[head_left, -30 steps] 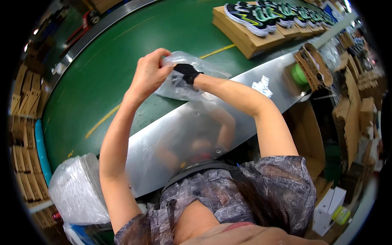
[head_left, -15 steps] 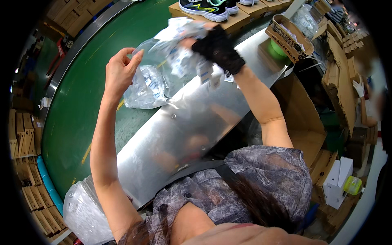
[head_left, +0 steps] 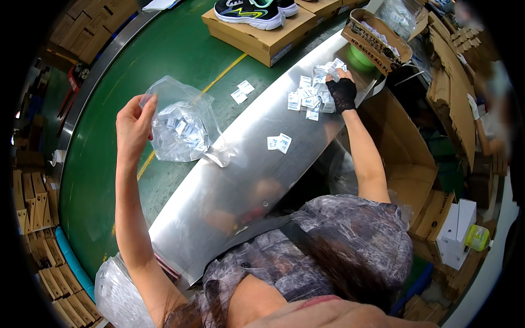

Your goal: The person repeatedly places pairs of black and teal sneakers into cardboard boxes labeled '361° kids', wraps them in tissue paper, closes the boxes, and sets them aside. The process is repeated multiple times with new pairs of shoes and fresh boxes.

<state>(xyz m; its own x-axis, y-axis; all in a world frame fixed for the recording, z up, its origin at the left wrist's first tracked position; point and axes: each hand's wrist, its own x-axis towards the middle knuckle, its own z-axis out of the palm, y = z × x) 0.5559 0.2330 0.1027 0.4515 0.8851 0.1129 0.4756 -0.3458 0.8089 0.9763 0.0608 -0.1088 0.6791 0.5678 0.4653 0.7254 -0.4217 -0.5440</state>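
My left hand (head_left: 136, 123) pinches the upper edge of a clear plastic bag (head_left: 178, 90). Inside the bag lies a heap of small white sachets with blue print (head_left: 188, 131). The bag rests where the green surface meets the metal ledge. On the ledge's right part, my right hand (head_left: 342, 92), in a black fingerless lace glove, lies against a loose pile of similar sachets (head_left: 309, 98). Its fingers are spread over the pile's edge. A few stray sachets (head_left: 279, 143) lie on the metal, others (head_left: 242, 92) on the green surface.
Sneakers (head_left: 251, 12) stand on a brown shoebox (head_left: 265, 41) at the far side. An open carton (head_left: 372, 52) holding sachets sits at the ledge's right end, by a green bowl (head_left: 359, 57). A big open cardboard box (head_left: 407, 128) stands below right. Another person's gloved hand (head_left: 473, 106) shows far right.
My right hand has moved right and down from above the bag, and the sachets it carried now lie on the metal ledge. My left hand has shifted left with the bag's edge.
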